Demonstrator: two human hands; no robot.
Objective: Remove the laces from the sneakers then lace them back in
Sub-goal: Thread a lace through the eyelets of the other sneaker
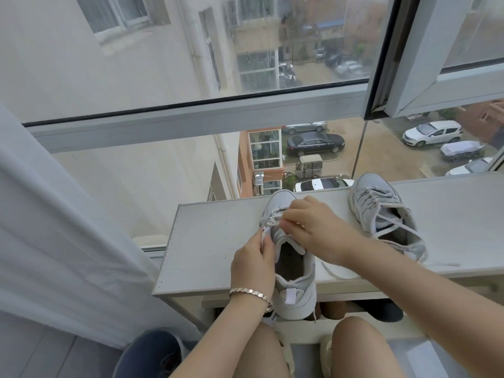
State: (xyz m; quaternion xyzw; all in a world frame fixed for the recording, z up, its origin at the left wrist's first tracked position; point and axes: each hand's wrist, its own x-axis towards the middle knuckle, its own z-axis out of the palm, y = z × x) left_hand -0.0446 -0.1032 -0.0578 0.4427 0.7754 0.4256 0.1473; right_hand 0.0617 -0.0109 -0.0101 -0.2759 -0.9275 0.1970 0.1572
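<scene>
the near sneaker [293,257] lies heel-toward the person so the left hand [253,266] pinches its lace [268,223] taut while the right hand [313,227] pinches it at the eyelets, likely to work it through.

A white shelf top [207,241] stands against a large window. The grey window frame [191,118] crosses the glass, and an open sash [436,77] hangs at the far right. A pale curtain [54,227] falls along the left side. A dark blue bin [150,353] stands on the floor at the near left. Outside, far below, are a black sedan [315,143], a white car [433,132], a covered car [461,150], a small enclosed tricycle [309,166] and an orange building [261,159].
</scene>
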